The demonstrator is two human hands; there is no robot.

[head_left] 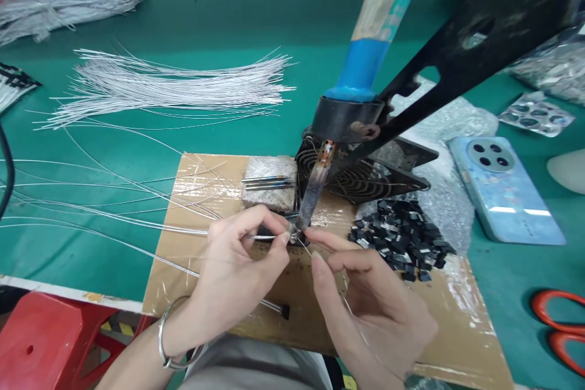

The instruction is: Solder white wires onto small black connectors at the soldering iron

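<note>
Our left hand's fingertips close together on silvery wires; our right hand's pinch a thin strand beside the iron's tip. The soldering iron slants toward one o'clock, partly hiding the fan at two. Black pieces, then a phone, lie at three.
</note>
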